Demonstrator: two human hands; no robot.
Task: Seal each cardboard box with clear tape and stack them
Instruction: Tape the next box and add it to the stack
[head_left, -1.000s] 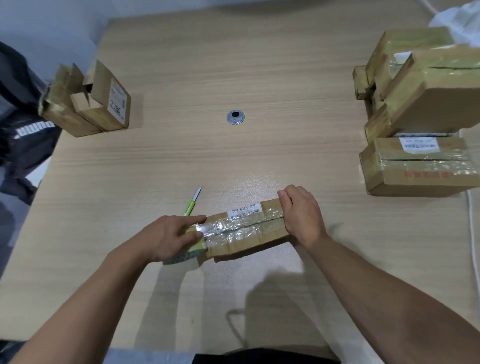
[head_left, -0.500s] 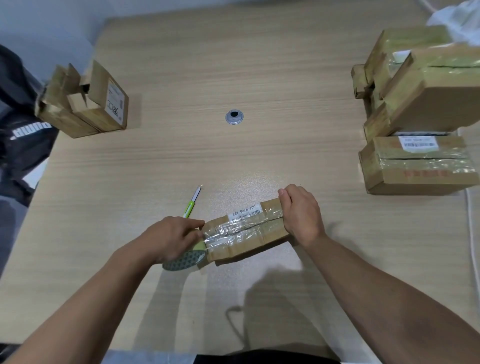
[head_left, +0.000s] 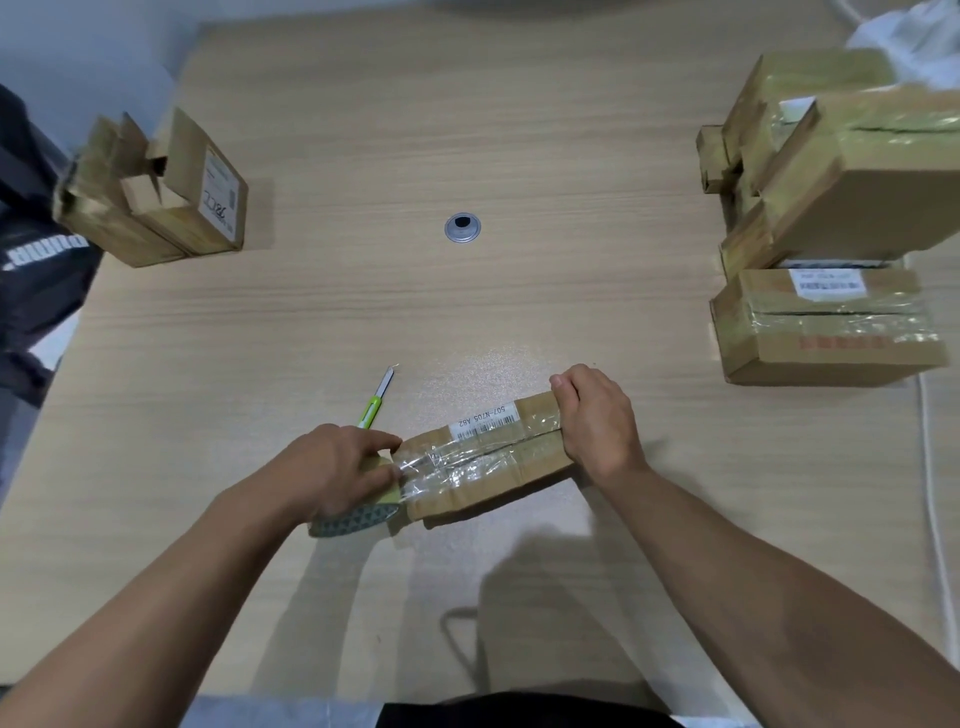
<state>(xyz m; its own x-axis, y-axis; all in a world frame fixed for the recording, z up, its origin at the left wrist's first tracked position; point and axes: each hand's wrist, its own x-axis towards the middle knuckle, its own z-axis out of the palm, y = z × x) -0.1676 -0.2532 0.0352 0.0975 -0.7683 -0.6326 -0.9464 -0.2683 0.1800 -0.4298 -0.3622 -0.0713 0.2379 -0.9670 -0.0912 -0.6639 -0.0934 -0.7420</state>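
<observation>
Your box (head_left: 483, 457) lies flat at lower centre of the frame, tilted so its right end sits farther up, with bare counter (head_left: 519, 156) all around it and a wide open stretch of pale wood-grain laminate reaching up to the round metal grommet (head_left: 462, 227). It is long, shallow brown cardboard; glossy, wrinkled clear tape runs along the flap seam, and a white barcode label sits on the upper flap. Your right grip (head_left: 597, 421) is curled over the box's right end, clamping it down. Your left grip (head_left: 337, 467) is wrapped round the roll (head_left: 358, 517), which stands at the box's left end with the tape stretched onto the top. A green cutter (head_left: 376, 402) lies just above your left grip, apart from the box. At the right edge a stack (head_left: 831, 208) of taped boxes crowds the counter, with a white cord (head_left: 930, 467) below it. At upper left, open cartons (head_left: 156, 197) sit near the counter's left edge.
</observation>
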